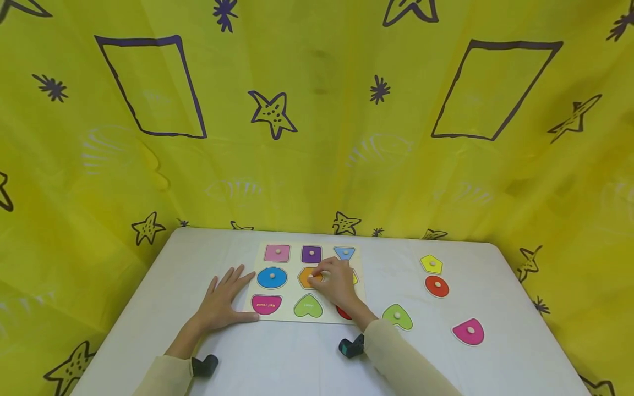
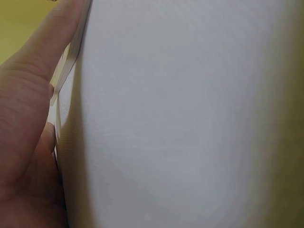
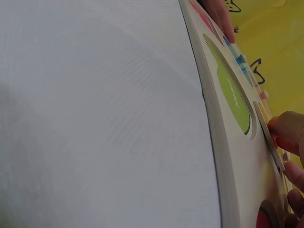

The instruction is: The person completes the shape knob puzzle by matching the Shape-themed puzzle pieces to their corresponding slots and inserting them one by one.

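My right hand (image 1: 339, 281) is over the middle of a shape puzzle board (image 1: 292, 267) and pinches an orange hexagon piece (image 1: 304, 277) by its knob. In the right wrist view the hexagon (image 3: 267, 130) sits at its recess, its edge tilted a little above the board. My left hand (image 1: 222, 303) rests at the board's left side with fingers spread, thumb at the near left corner. On the board are a blue oval (image 1: 272, 281), a pink rectangle (image 1: 277, 257), a purple square (image 1: 311, 258) and a blue triangle (image 1: 345, 257), all with knobs. My right hand partly hides a yellow shape and a red one.
Two near recesses show a pink half round (image 1: 266, 304) and a green heart (image 1: 308, 307). Loose on the table (image 1: 277, 357) at right lie a green heart piece (image 1: 398, 317), a yellow pentagon (image 1: 432, 269), a red round piece (image 1: 437, 290) and a pink half round piece (image 1: 468, 336).
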{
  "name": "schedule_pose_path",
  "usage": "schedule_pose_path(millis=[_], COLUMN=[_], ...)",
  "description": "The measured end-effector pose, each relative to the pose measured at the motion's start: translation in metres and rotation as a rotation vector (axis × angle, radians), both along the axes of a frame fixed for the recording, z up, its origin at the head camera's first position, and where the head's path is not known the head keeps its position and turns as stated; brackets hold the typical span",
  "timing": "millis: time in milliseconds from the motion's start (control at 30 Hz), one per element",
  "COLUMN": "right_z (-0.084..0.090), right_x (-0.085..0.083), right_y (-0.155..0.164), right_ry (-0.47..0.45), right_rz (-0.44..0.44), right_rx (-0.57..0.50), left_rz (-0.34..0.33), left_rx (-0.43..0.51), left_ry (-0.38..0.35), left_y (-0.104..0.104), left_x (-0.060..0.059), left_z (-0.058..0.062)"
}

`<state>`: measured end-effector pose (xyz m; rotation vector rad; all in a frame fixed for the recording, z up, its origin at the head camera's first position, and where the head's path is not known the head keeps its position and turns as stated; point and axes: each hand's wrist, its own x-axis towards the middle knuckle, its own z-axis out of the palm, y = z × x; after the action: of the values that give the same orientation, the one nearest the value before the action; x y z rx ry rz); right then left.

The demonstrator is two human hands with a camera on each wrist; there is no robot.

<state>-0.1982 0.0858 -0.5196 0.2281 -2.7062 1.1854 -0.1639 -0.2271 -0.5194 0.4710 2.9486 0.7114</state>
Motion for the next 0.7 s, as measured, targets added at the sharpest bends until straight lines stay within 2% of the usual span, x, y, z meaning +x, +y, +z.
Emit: schedule_pose_path(millis=[500, 700], right_z=[-0.0008, -0.0005], right_x=[0.0007, 0.0017], right_y=[-0.0025, -0.0021], right_ry=[0.04, 0.056], right_rz=[-0.001, 0.008], right_rx=[0.044, 0.04], left_rz=[-0.001, -0.008], left_rx=[0.001, 0.019], left_ry=[0.007, 0.02], left_y=[-0.0006, -0.0012], left_x=[-0.0009, -0.0017], left_z=[-0.0021, -0.0073])
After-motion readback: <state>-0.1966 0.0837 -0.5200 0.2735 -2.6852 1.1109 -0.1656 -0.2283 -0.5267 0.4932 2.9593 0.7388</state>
